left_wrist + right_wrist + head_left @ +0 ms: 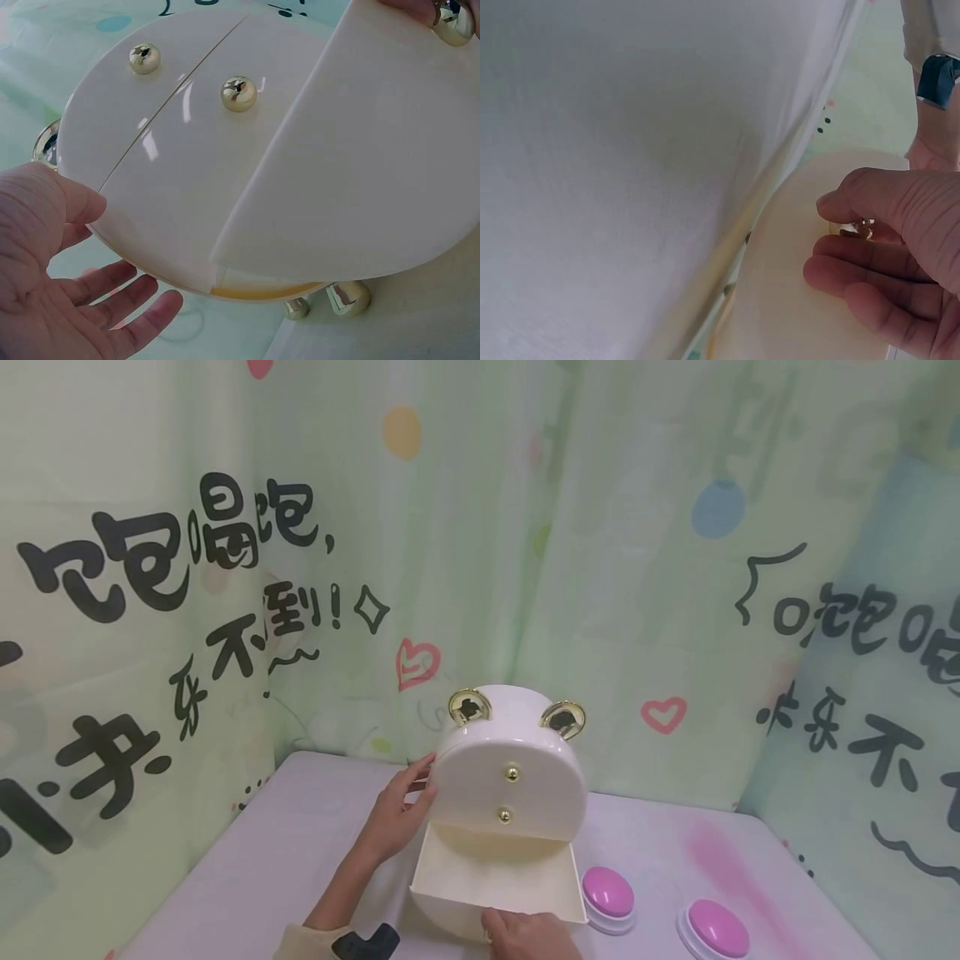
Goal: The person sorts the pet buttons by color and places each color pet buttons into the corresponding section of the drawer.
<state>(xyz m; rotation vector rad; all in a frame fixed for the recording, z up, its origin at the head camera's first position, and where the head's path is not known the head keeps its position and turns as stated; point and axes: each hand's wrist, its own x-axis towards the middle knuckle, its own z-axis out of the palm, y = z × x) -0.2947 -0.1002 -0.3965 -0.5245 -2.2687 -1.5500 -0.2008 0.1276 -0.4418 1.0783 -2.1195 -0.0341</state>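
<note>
A glossy white rounded storage box (472, 789) with gold-rimmed ears stands on the table, two gold knobs (238, 94) on its upper fronts. Its bottom drawer (495, 868) is pulled out toward me, and the inside shows bare. My left hand (397, 814) touches the box's left side, thumb at the front edge and the other fingers spread. At the drawer front, my right hand (528, 935) pinches a gold knob (855, 229) between thumb and fingers. Short gold feet (349, 297) show under the box in the left wrist view.
Two pink push buttons with white bases, a nearer one (717, 928) and one beside the drawer (608, 892), sit to the right. A pink smear (731, 868) marks the pale table cover. Printed curtains (480, 568) enclose the table's back and sides.
</note>
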